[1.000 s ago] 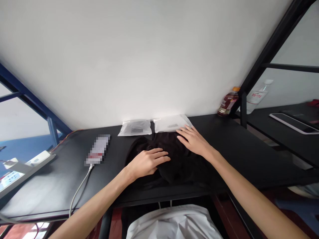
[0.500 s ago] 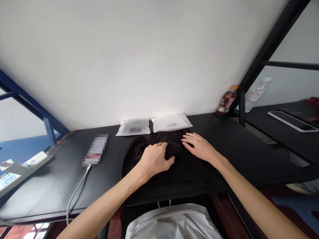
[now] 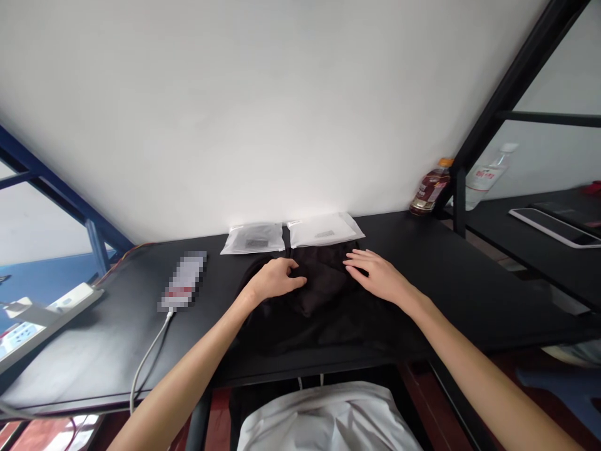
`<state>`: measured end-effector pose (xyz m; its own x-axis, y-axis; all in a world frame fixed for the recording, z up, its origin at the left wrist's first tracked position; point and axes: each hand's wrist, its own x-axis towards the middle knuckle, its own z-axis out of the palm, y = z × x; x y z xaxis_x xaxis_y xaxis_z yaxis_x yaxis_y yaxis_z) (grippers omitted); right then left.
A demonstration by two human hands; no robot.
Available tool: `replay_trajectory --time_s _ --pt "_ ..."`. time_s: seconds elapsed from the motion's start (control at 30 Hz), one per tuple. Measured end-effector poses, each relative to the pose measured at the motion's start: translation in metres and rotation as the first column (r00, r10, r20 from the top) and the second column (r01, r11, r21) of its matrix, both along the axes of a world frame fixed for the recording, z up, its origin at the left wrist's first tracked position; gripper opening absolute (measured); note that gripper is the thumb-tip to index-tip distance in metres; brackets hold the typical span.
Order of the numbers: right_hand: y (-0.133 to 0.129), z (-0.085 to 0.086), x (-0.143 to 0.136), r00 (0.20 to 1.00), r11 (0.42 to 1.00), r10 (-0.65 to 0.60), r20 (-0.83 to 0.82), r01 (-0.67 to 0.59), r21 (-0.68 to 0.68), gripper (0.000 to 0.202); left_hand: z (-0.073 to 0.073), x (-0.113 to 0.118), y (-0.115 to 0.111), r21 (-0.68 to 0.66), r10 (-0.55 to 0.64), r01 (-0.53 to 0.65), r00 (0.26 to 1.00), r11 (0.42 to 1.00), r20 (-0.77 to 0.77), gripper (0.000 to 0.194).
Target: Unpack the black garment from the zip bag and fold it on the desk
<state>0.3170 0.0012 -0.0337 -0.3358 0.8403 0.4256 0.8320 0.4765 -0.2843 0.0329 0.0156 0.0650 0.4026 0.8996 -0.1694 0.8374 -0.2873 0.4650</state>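
Note:
Dark cloth (image 3: 319,288) lies spread and rumpled on the black table (image 3: 451,282). On its left part rests my left hand (image 3: 279,277), fingers curled down against the fabric and thumb pointing right; whether it pinches any cloth is hidden. My right hand (image 3: 373,272) lies at the cloth's upper right with its fingers apart, reaching left, and nothing is held in it. Just behind the cloth, two frosted zip bags lie side by side: a smaller one (image 3: 248,239) on the left and a larger one (image 3: 328,230) on the right.
A phone (image 3: 185,279) with a white cable lies on the left, near a power strip (image 3: 56,316). At the back right a dark drink bottle (image 3: 429,188) leans by the black frame. Beyond it are a clear bottle (image 3: 486,178) and a tablet (image 3: 556,228).
My left hand has moved left and slightly back across the cloth, uncovering its middle. The fabric there has shifted. My right hand has hardly moved.

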Motion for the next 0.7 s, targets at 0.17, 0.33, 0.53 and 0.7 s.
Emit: replay_trajectory --time_s 0.17,0.33,0.53,0.7 --pt "-0.002 0.004 0.004 0.998 1.0 0.004 -0.068 -0.004 -0.004 0.033 -0.005 0.005 0.002 -0.133 -0.069 0.115 0.948 0.984 0.31 0.007" --pt "-0.002 0.008 0.015 0.986 0.999 -0.03 -0.163 0.034 0.022 0.032 -0.019 0.026 -0.007 -0.402 0.206 0.105 0.726 0.909 0.655 0.023" --pt "-0.001 0.005 0.029 0.976 0.996 -0.079 -0.203 0.085 0.022 0.032 -0.038 0.056 -0.012 -0.577 0.453 0.205 0.438 0.791 0.777 0.034" --pt "0.0 0.002 0.027 0.959 0.988 -0.141 -0.247 0.151 0.02 0.032 -0.042 0.052 -0.013 -0.413 0.302 -0.039 0.746 0.91 0.594 0.032"
